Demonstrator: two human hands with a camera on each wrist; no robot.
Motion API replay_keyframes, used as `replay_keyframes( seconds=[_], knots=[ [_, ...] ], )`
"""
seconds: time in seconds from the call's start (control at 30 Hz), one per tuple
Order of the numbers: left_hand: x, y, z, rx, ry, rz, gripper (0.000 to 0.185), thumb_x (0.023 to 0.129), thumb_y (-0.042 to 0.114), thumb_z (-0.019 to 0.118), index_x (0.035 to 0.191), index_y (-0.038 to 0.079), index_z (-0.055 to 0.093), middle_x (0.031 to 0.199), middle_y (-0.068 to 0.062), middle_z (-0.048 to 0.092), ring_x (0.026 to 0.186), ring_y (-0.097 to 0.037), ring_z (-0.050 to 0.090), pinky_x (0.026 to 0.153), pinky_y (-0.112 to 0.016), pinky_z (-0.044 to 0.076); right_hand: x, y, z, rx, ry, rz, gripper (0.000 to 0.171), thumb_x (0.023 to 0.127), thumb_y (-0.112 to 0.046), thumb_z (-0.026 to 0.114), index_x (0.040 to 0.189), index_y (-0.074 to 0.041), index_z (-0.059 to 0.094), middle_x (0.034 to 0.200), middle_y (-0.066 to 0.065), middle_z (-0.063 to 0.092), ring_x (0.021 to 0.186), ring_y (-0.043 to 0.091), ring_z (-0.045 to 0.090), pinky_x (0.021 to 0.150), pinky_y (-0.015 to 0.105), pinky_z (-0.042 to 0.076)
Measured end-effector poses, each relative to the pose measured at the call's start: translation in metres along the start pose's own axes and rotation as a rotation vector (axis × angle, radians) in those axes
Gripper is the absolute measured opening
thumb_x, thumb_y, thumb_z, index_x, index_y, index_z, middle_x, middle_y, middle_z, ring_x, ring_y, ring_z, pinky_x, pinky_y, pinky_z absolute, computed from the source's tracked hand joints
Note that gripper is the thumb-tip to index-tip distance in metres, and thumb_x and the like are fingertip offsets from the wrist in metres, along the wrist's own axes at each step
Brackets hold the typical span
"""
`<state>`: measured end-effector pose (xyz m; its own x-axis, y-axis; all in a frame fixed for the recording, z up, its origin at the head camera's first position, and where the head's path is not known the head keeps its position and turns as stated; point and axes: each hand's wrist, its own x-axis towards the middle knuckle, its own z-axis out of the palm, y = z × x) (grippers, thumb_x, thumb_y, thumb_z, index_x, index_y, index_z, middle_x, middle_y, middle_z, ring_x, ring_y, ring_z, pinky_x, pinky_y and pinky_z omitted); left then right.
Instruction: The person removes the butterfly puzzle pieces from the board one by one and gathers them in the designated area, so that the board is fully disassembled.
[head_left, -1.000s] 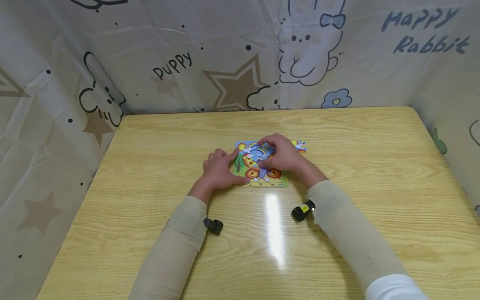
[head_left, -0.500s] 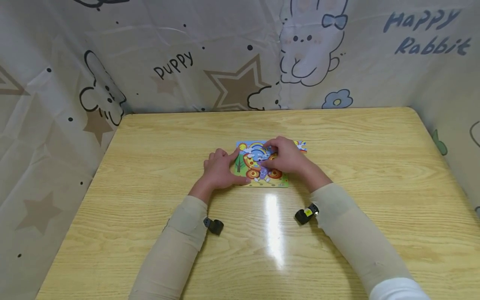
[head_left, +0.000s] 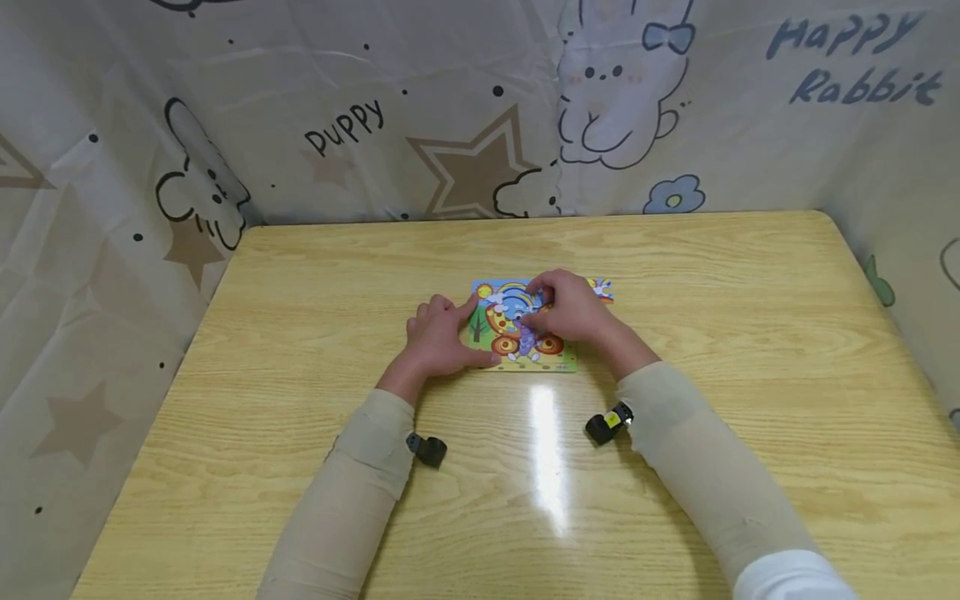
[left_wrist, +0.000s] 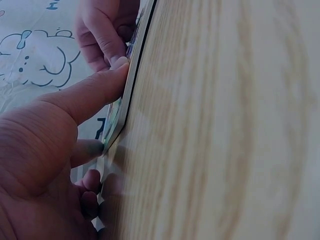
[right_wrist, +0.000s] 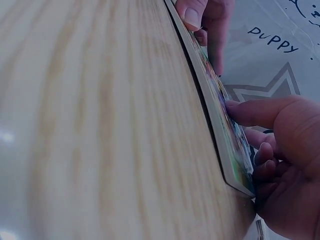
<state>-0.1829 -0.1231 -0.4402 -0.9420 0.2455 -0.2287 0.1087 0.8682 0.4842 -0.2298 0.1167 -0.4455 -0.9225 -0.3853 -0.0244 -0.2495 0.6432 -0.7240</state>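
A colourful picture puzzle board (head_left: 517,354) lies flat at the middle of the wooden table (head_left: 300,275). My left hand (head_left: 438,342) holds the board's left side, thumb on the near edge and index finger along the left edge. In the left wrist view the thumb (left_wrist: 92,92) presses the board's rim (left_wrist: 122,107). My right hand (head_left: 573,312) rests on top of the picture with curled fingers, thumb and index tip meeting on a small piece that is mostly hidden. In the right wrist view its index finger (right_wrist: 245,110) touches the board surface (right_wrist: 222,112).
A cartoon-printed cloth (head_left: 465,108) hangs behind the table and down both sides. Small black wrist cameras (head_left: 427,450) (head_left: 606,423) sit on the beige sleeves near the table's front. Bare wood surrounds the board.
My right hand has shifted slightly back and left over the picture, fingertips closing near its centre. The left hand and the board have stayed put.
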Motion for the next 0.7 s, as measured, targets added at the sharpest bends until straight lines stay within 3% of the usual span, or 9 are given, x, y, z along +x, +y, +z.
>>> replay_keyframes(
  seconds=[0.7],
  knots=[
    [-0.001,0.001,0.000,0.002,0.004,-0.009,0.110,0.070,0.064,0.082,0.158,0.026,0.028,0.122,-0.008,0.039,0.107,-0.027,0.034,0.088,-0.043,0.028,-0.028,0.007,-0.006,0.032,0.132,-0.036,0.047,0.078,-0.024,0.087,0.117,-0.004,0.068,0.091,0.009,0.053,0.083,0.025,0.047,0.075,0.039,0.038]
  ],
)
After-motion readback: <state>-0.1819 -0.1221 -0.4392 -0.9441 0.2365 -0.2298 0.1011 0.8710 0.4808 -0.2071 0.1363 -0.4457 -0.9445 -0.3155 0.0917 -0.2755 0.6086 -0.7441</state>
